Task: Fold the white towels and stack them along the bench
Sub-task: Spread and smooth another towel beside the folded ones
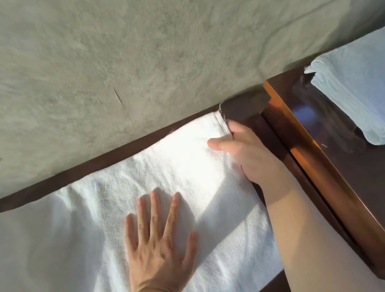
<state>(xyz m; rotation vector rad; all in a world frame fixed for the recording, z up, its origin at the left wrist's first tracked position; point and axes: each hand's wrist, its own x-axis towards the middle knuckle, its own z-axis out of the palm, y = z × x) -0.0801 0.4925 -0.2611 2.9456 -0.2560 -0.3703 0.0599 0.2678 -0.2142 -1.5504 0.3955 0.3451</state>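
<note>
A rough, grey-green plastered wall (121, 56) fills the far part of the view. Below it runs a dark brown wooden surface (382, 191) with a polished, orange-brown raised edge (314, 159) on the right. Strong light falls from the right and makes sharp shadows.

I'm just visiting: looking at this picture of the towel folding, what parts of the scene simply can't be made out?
- Right hand fingers, head view: curled past the white towel edge, so its grip is hidden.
- That towel's left and near ends: cut off by the frame.
- Folded stack: the right frame edge cuts it off; layers too fine to count.
- Bench surface under the towel: covered.
- Left hand lies flat, palm hidden.
</note>
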